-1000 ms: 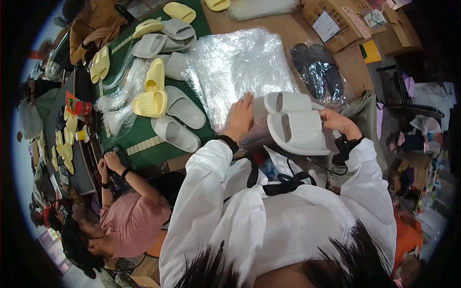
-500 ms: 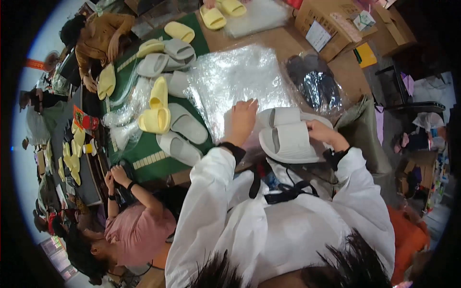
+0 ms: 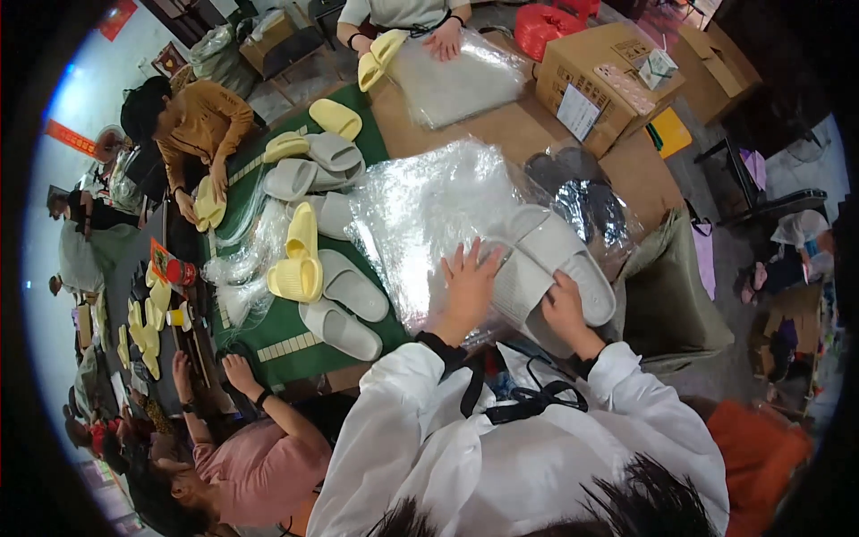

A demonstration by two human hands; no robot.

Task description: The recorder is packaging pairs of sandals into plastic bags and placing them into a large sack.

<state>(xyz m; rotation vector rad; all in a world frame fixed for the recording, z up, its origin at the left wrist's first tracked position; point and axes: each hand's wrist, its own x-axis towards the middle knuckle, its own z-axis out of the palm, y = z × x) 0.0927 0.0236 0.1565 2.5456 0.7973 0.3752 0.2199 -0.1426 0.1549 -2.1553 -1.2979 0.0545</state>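
Observation:
A pair of grey slide slippers (image 3: 583, 273) lies at the right edge of a stack of clear plastic bags (image 3: 407, 206). My right hand (image 3: 567, 313) grips the nearer slipper by its side, its fingers at the strap. With fingers spread, my left hand (image 3: 470, 291) rests over the bags, its fingertips beside or on the slipper's ribbed strap. Whether it touches the strap I cannot tell. Just beyond, dark slippers (image 3: 595, 210) lie in clear plastic.
Left on the green mat (image 3: 291, 367) sit several grey slippers (image 3: 340, 328) and yellow slippers (image 3: 297, 276). A cardboard box (image 3: 608, 76) stands at the back right. Across the table a co-worker's hands (image 3: 443, 40) are on more plastic bags (image 3: 461, 85). Other people work at the left.
The grey slippers have turned and tilted, their soles now angled toward the lower right. My left hand has moved down and right toward them with fingers spreading. The far co-worker has lifted yellow slippers.

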